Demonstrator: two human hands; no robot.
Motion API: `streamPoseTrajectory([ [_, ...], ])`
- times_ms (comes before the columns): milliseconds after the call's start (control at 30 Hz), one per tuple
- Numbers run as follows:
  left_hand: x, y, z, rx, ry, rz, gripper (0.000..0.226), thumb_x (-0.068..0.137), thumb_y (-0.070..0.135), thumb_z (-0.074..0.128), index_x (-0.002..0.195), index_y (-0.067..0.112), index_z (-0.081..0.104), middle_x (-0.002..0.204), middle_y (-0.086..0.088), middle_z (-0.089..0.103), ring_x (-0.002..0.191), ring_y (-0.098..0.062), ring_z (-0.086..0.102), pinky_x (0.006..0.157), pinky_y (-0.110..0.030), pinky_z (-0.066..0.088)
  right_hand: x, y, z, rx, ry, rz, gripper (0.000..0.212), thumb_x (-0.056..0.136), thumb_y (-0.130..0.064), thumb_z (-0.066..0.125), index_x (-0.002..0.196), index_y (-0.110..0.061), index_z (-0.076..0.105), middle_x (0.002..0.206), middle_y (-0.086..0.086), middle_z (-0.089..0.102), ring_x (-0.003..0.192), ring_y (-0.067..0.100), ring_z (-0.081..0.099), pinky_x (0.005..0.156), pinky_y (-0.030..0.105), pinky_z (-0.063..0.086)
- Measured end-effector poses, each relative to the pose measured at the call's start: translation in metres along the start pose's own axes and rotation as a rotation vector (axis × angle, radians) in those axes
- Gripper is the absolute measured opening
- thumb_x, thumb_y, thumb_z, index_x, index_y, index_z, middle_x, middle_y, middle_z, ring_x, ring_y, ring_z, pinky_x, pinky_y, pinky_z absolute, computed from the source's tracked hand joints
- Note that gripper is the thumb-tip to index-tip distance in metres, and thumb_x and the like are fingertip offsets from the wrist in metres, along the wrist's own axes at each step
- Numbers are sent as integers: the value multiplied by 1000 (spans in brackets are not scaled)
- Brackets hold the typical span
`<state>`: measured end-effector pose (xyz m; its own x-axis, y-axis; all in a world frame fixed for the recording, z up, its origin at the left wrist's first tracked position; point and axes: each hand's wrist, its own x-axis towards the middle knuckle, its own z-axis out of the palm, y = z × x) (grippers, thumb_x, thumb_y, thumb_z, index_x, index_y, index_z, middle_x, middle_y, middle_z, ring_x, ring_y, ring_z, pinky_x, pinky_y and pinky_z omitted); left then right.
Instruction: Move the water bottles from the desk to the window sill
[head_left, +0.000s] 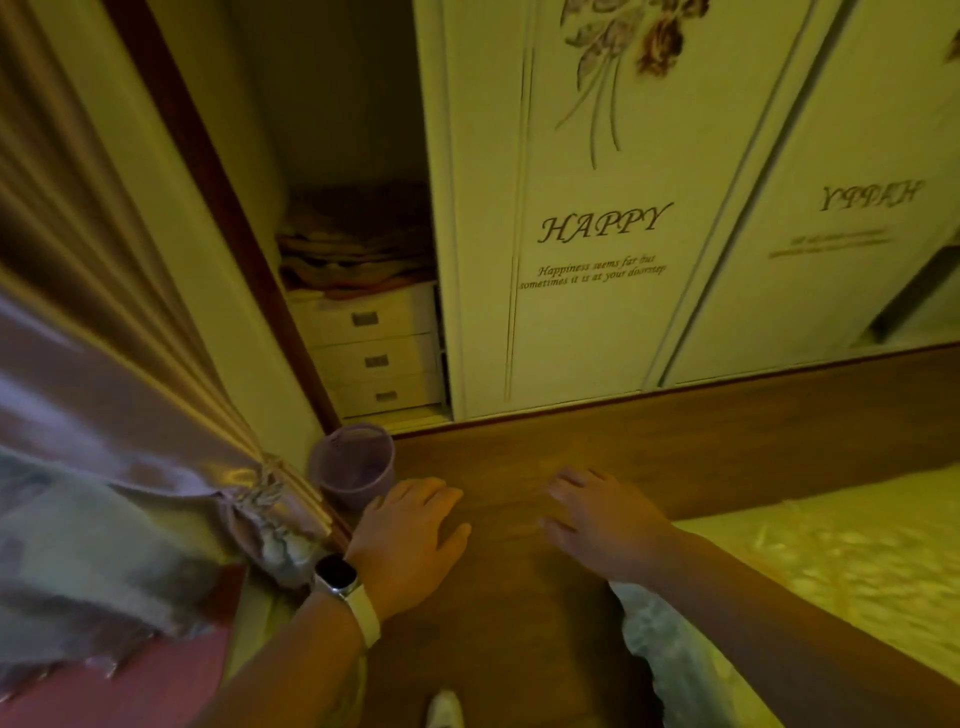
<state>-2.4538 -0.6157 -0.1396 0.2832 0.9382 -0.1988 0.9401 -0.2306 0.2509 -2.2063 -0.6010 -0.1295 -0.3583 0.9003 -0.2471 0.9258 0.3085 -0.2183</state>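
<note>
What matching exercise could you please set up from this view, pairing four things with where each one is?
Things
1. purple bin
2. folded blankets
3. watch
4. word HAPPY

Places
A. on the wrist of the left hand
B. on the wardrobe door
C. on the floor, by the curtain
D. on top of the drawers

Pairs: 1-C, 2-D, 3-A, 4-B
</note>
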Motion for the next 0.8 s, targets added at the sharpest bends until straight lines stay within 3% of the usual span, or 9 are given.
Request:
streamPoseTrajectory([
  [167,76,-36,-35,9,-32,134,53,98,57,31,147,35,34,155,12,32,143,-12,27,115,-40,28,51,0,-33,72,29,139,51,98,-55,38,143,-31,42,149,-2,41,133,24,42,100,39,43],
  [300,123,-41,-52,-2,-30,229,55,98,58,28,148,34,32,156,12,31,143,-13,28,115,-41,30,69,14,-48,111,85,227,51,98,-55,39,141,-28,47,138,-2,48,125,21,48,93,35,47],
  [500,192,-13,-67,28,-53,361,51,100,52,31,147,31,35,155,9,32,143,-14,27,114,-34,24,84,57,-57,154,166,365,50,97,-53,44,140,-27,49,133,-1,52,122,23,51,91,34,45],
  [800,314,41,-57,102,-137,416,54,98,57,31,146,33,36,150,10,39,138,-13,33,113,-37,32,133,162,-61,236,148,457,52,98,-53,43,143,-28,45,146,-1,45,126,21,49,96,32,43],
])
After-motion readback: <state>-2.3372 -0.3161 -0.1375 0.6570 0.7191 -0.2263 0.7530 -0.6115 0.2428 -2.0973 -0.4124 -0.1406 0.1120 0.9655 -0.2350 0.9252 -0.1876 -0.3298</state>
